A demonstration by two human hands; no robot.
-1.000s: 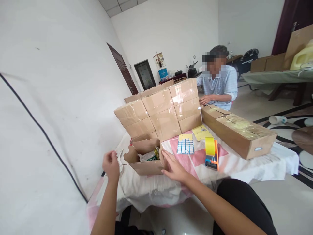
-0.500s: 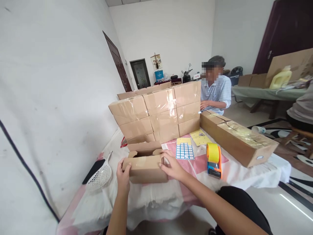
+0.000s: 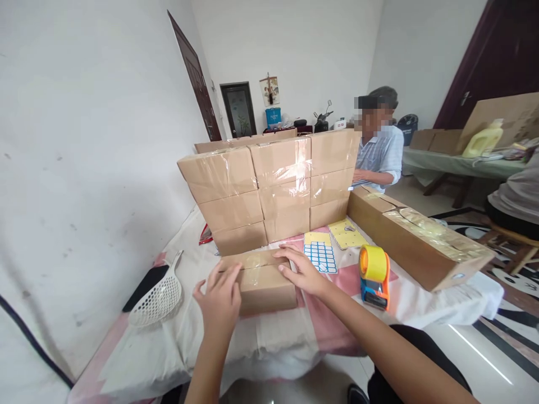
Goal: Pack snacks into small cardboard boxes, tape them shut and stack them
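Observation:
In front of me on the cloth-covered table lies a small cardboard box (image 3: 269,286), its top flaps folded down so they meet at a seam. My left hand (image 3: 221,294) rests with spread fingers on the box's top left end. The fingers of my right hand (image 3: 301,269) lie apart over the top right end, touching the flaps. Just behind stands a stack of taped cardboard boxes (image 3: 282,191). To the right are a sheet of blue-bordered labels (image 3: 320,257) and an orange tape dispenser (image 3: 374,278) with a yellow roll.
A white slotted scoop (image 3: 162,297) lies at the left beside a black object. Yellow sheets (image 3: 347,233) lie near the stack. A long cardboard box (image 3: 416,235) runs along the right side. Behind it a person (image 3: 379,151) sits; another person's sleeve shows far right.
The box's raised flaps have come down and its top is now closed over. My left hand has moved from the box's side onto its top. My view has shifted slightly.

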